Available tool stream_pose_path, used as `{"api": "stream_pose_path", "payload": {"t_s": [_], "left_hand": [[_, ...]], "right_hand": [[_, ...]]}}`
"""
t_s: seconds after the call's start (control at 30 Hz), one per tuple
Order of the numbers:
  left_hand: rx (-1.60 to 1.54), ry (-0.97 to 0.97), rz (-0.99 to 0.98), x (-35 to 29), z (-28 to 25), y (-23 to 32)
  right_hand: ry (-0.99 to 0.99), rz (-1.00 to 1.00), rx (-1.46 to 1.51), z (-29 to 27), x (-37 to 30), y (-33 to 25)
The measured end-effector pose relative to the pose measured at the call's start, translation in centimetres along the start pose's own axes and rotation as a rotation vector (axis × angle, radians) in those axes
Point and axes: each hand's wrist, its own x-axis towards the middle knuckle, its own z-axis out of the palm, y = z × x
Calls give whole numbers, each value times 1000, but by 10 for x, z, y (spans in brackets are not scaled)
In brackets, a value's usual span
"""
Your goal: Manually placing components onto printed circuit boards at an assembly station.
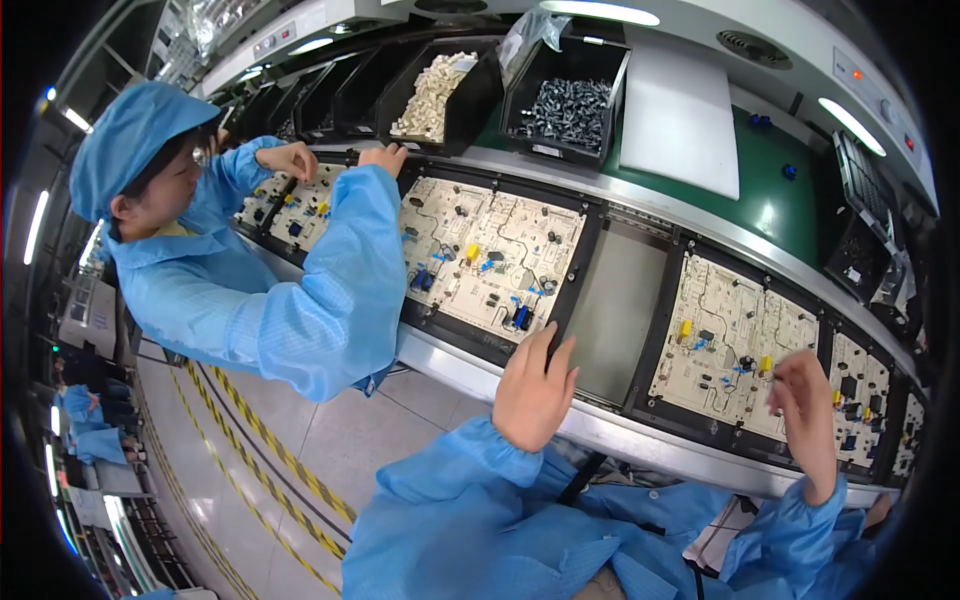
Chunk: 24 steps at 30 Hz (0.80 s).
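My left hand (535,390) rests at the near right corner of a black carrier frame (480,348), its fingers stretched and spread at the frame's edge. Inside that frame lies a cream circuit board (515,235) with yellow, blue and black components. My right hand (808,415) hovers over the near right part of a second circuit board (735,310), next to a yellow component (766,364). Thumb and fingers there are bent together in a pinch. Whatever lies between the fingertips is too small to make out.
Left of me a co-worker in a blue cap (140,140) reaches over other boards. Behind the line stand a black bin of dark parts (565,110), a bin of cream parts (435,95) and a white sheet (680,120). A gap in the line shows a grey surface (617,310).
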Motion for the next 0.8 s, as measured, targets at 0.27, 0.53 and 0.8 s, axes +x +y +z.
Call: {"api": "stream_pose_path", "payload": {"t_s": [0.27, 0.53, 0.8], "left_hand": [[232, -4, -34, 6, 12, 11], [205, 59, -15, 6, 17, 15], [100, 49, -20, 7, 12, 12]], "right_hand": [[-64, -450, -326, 59, 58, -41], [-66, -410, -287, 65, 54, -23], [-50, -412, -305, 69, 45, -16]]}}
